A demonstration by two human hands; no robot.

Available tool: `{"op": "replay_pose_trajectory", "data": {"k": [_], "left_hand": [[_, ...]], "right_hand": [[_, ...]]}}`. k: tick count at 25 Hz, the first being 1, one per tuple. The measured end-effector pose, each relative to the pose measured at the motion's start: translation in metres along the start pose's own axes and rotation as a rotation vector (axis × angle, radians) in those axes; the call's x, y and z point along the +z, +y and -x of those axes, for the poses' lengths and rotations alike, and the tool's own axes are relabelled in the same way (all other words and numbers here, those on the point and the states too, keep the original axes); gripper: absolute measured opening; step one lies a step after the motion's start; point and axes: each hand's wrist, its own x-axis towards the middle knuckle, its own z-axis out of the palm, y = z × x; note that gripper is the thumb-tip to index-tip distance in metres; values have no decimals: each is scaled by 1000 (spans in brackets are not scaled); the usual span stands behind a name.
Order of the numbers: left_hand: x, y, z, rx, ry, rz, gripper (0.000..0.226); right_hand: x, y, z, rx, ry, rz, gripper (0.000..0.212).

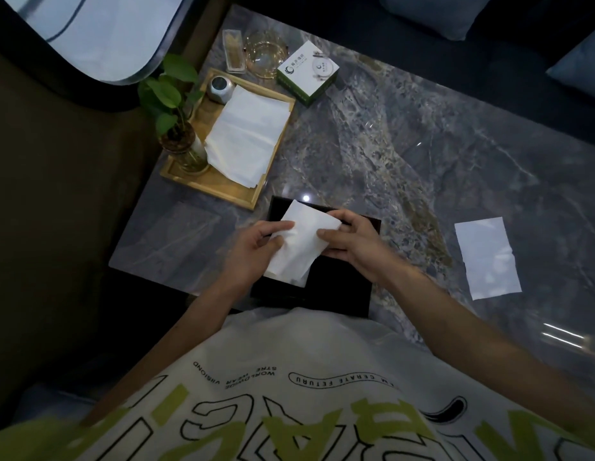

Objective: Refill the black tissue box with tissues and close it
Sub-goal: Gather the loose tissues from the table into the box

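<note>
Marble table (406,154): wooden tray (203,186), loose tissue (485,257).

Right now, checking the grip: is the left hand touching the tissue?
Touching. The head view shows the left hand pinching the tissue, thumb on top.

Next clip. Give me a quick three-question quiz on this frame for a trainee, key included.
1. True or false: the left hand and right hand hold one tissue over the black tissue box.
2. The pile of tissues lies: A on the wooden tray; B on the floor; C on a chair.
3. Fill in: a single loose tissue lies on the marble table to the person's ____.
Key: 1 true; 2 A; 3 right.
</note>
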Motion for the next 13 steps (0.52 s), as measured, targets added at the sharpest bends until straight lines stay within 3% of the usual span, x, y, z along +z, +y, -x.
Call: {"op": "replay_pose_trajectory", "data": {"k": [3, 8, 13], "left_hand": [[0, -5, -2, -33, 19, -36, 34], [-1, -16, -7, 6, 40, -231, 37], [4, -27, -14, -66, -88, -490, 40]], "right_hand": [[5, 8, -3, 73, -14, 90, 35], [13, 15, -7, 103, 134, 259, 29], [16, 20, -13, 36, 245, 526, 31]]}}
